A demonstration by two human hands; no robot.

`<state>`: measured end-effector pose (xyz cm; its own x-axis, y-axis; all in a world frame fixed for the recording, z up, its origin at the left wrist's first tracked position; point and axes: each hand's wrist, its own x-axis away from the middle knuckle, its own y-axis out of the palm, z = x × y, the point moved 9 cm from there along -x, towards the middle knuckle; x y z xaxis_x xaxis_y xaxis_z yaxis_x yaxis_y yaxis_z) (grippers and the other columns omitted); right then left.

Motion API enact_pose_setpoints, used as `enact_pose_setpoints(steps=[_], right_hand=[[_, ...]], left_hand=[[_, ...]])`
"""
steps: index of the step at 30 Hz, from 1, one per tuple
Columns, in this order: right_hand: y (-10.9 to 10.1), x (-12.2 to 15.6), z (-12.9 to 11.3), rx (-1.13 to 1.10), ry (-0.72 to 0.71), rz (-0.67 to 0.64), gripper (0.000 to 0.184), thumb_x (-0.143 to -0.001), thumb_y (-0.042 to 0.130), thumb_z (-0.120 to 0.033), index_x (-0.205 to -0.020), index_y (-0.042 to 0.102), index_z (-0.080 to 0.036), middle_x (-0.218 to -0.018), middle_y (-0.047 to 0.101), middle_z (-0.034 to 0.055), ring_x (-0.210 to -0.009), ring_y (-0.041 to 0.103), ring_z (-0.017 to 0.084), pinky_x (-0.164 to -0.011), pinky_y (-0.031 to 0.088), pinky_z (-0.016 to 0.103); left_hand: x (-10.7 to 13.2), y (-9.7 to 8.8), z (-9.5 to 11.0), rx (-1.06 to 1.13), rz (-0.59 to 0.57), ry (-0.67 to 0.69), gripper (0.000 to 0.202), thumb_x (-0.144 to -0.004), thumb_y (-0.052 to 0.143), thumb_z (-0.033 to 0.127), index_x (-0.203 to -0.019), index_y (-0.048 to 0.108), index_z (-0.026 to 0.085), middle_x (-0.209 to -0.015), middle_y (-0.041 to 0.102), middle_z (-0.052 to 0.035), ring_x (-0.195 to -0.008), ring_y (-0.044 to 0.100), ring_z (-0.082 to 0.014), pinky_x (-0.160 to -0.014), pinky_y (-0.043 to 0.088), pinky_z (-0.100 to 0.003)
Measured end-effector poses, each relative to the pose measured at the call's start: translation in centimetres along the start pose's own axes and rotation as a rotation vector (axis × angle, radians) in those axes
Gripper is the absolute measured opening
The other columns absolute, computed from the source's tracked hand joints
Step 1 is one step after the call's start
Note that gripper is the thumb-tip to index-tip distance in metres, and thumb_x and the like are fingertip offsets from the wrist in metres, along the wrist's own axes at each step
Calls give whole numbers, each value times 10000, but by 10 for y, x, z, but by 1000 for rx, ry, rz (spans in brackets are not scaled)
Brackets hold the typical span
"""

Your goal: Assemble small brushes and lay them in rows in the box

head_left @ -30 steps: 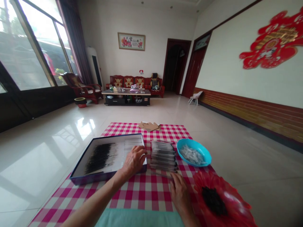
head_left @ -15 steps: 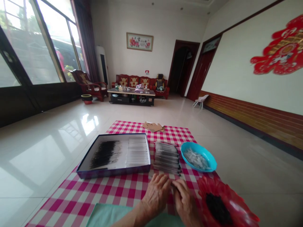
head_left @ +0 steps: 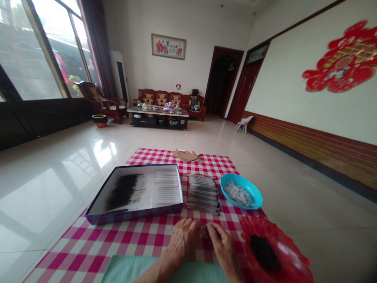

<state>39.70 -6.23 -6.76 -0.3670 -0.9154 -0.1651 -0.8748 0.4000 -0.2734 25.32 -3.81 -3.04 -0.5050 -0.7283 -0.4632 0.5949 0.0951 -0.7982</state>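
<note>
My left hand (head_left: 183, 241) and my right hand (head_left: 221, 245) meet over the checked cloth (head_left: 129, 239), fingertips pinched together on a small dark item I cannot make out. Just beyond them lies a stack of clear slim packets (head_left: 203, 193). A shallow blue-edged box (head_left: 136, 194) with dark strands and clear packets sits to the left. On the right stand a blue bowl (head_left: 241, 192) of small clear pieces and a red flower-shaped dish (head_left: 282, 251) with a dark heap.
Pieces of brown cardboard (head_left: 186, 155) lie at the cloth's far edge. A teal mat (head_left: 129, 271) lies at the near edge. Glossy tiled floor stretches beyond, with a coffee table (head_left: 158, 117), sofa and armchair far back.
My left hand left the box's right edge and came to the right hand near the front of the cloth. Both now pinch together; the view shifted slightly.
</note>
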Motion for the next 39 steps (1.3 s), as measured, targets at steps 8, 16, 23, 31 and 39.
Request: enact_pose_setpoints(steps=[8, 16, 23, 31, 39], right_hand=[[7, -3, 5, -62, 24, -52, 377, -760, 591, -531, -795, 682, -167, -694, 703, 46, -629, 651, 203, -572, 526, 257], [12, -4, 18, -274, 125, -88, 321, -731, 658, -482, -844, 686, -183, -709, 708, 33, -652, 663, 205, -582, 537, 273], [10, -3, 13, -279, 75, -105, 291, -726, 685, -425, -870, 695, -172, -780, 712, 52, -716, 672, 222, -671, 557, 327], [15, -1, 2, -325, 34, -127, 326, -732, 674, -425, -945, 650, -179, -889, 698, 69, -825, 661, 237, -728, 536, 331], [14, 0, -4, -41, 13, -73, 368, -810, 537, -499, -829, 666, -154, -612, 638, 34, -563, 579, 176, -510, 462, 251]], left_hand=[[-4, 3, 3, -61, -15, 28, 188, -902, 423, 218, -789, 572, 246, -731, 581, -31, -699, 501, -171, -666, 369, -316], [-3, 10, 1, -88, -47, 62, 166, -903, 406, 225, -835, 556, 243, -723, 582, -26, -685, 518, -173, -646, 367, -300], [-4, 9, -2, -29, -56, 38, 176, -911, 423, 276, -787, 540, 234, -699, 599, -11, -669, 549, -166, -609, 372, -276], [-2, 7, -4, -20, -34, 36, 160, -911, 408, 239, -858, 559, 238, -731, 606, -18, -694, 551, -165, -648, 385, -277], [-2, 4, 0, -34, -12, 94, 170, -917, 396, 208, -871, 559, 226, -716, 574, -12, -679, 527, -161, -630, 375, -273]])
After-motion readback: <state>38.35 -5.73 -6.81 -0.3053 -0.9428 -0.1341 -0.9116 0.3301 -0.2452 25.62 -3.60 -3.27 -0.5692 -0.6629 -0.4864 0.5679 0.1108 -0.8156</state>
